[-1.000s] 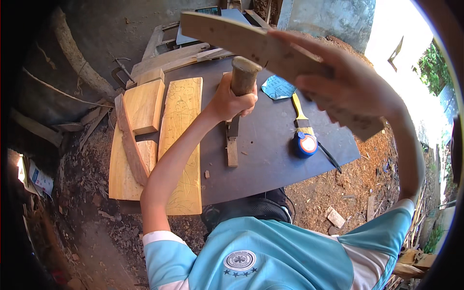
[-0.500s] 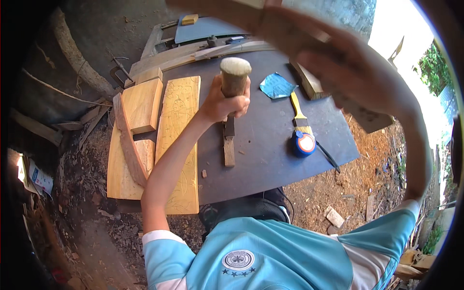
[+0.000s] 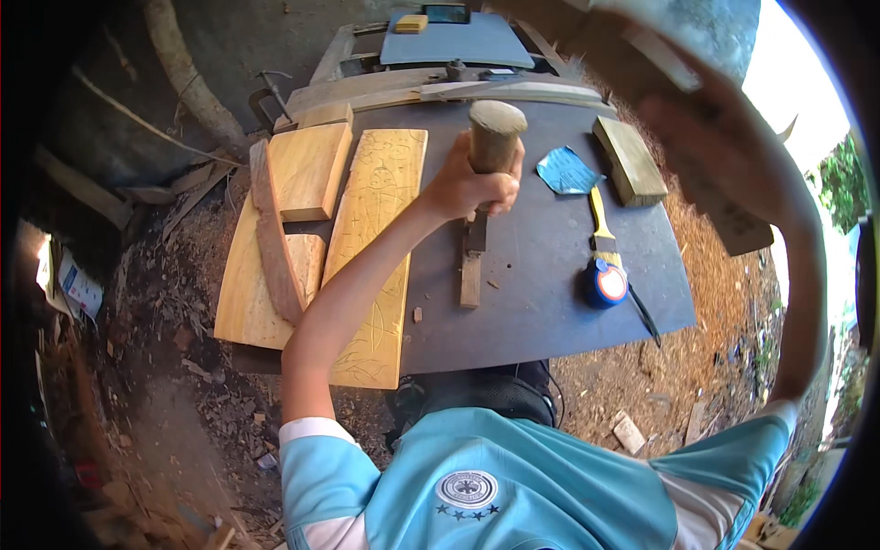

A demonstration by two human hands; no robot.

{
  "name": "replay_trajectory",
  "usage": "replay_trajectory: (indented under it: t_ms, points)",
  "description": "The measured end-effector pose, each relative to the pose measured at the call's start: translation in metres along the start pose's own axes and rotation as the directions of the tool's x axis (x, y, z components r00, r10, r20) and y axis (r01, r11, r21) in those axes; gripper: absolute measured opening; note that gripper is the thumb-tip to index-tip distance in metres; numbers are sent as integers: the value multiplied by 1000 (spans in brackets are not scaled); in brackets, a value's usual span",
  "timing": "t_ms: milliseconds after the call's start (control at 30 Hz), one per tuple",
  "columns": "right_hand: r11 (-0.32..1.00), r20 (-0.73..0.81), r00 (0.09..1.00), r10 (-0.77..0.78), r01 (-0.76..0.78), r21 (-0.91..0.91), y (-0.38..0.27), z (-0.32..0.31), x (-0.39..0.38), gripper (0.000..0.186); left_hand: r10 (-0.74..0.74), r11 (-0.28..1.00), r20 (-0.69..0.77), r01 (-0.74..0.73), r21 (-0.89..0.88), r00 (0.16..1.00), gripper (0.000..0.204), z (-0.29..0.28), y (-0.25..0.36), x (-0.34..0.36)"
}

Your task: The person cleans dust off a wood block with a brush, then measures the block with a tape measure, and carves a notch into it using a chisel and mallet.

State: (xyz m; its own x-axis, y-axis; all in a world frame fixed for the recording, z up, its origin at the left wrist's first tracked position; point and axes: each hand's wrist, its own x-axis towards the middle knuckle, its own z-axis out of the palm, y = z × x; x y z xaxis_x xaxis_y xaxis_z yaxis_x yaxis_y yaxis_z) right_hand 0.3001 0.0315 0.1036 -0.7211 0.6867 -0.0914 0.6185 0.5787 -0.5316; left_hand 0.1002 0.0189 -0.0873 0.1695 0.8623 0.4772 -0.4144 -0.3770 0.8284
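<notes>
My left hand [image 3: 469, 190] is closed around a round wooden mallet [image 3: 496, 128], held upright above the dark grey tabletop [image 3: 550, 302]. Just below it a wooden-handled chisel [image 3: 471, 268] lies on the table. My right hand [image 3: 724, 137] is raised close to the camera at the upper right, blurred, gripping a long flat piece of wood [image 3: 738, 225]. A long pale plank with carved line patterns [image 3: 380, 238] lies along the table's left side under my left forearm.
Plain boards [image 3: 307, 170] and a curved wooden strip [image 3: 275, 243] lie left of the carved plank. A wood block [image 3: 630, 160], blue sheet [image 3: 564, 170], yellow-handled brush [image 3: 600, 215], blue tape measure [image 3: 607, 282] and dark pencil [image 3: 644, 316] sit on the right. Chips cover the ground.
My right hand has swung the piece of wood upward and to the right, closer to the camera. My left hand with the mallet has stayed over the chisel.
</notes>
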Motion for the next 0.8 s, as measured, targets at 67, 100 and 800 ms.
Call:
replay_trajectory:
  t_ms: [67, 100, 800]
  points:
    - [993, -1, 994, -112, 112, -39, 3, 5, 1, 63, -8, 1000, 3, 8, -17, 1000, 16, 1, -1, 4]
    - [980, 25, 981, -195, 195, -35, 5, 15, 8, 63, -32, 999, -21, 32, -19, 999, 16, -4, 4, -6]
    - [954, -12, 957, -291, 291, 73, 38, 40, 5, 60, -75, 995, 44, 71, 74, 996, 18, -4, 5, -15]
